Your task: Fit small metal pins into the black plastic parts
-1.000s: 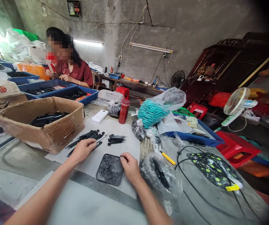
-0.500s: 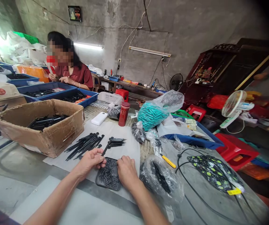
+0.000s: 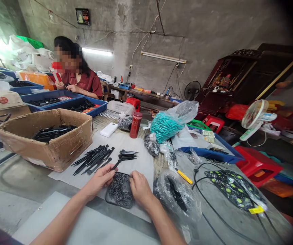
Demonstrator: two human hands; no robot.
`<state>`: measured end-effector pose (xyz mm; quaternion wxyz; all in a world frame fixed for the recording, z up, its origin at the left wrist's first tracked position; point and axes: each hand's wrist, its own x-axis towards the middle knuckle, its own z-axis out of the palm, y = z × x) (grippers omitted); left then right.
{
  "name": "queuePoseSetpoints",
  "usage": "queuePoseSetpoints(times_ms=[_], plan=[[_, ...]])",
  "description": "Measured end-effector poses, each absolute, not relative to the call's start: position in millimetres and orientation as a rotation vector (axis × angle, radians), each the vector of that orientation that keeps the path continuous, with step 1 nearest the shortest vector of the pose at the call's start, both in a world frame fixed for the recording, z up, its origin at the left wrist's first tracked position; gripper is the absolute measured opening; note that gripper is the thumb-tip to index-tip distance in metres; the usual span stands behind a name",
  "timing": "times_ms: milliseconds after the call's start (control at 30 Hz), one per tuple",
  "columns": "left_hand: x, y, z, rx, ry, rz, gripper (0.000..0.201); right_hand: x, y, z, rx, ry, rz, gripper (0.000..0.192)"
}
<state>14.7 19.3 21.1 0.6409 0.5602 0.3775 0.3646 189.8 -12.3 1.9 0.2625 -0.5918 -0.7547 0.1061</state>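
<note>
From my feed: bare grey concrete wall (image 3: 200,30), two lit tube lights (image 3: 163,57), dark carved wooden cabinet (image 3: 238,78) on the right.

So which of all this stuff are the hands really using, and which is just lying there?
In use:
- left hand, pinching a black stick
- right hand, fingers pinched at the tray's edge
- black tray of small pins
- pile of black sticks on the paper

Just lying about:
- cardboard box
- red bottle
- white power bank
- bag of teal pieces
- yellow-handled knife
</note>
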Motion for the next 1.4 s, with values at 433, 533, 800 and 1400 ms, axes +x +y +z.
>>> queuePoseSetpoints(times_ms=[433,533,800,1400], plan=[[14,20,15,1.826,0.929,0.787,0.026,192,-10,4,-1.078,-1.243,0.995,0.013],[14,20,17,1.93,0.926,0.751,0.026,190,-11,7,-1.014,-1.178,1.041,0.012],[14,22,16,2.064,0.959,0.665,0.027,189,-14,11,-0.988,-1.197,1.124,0.012],[3,22,11,2.586,0.921,0.676,0.028,199,-15,4,-1.098,-1.555,1.125,0.009]])
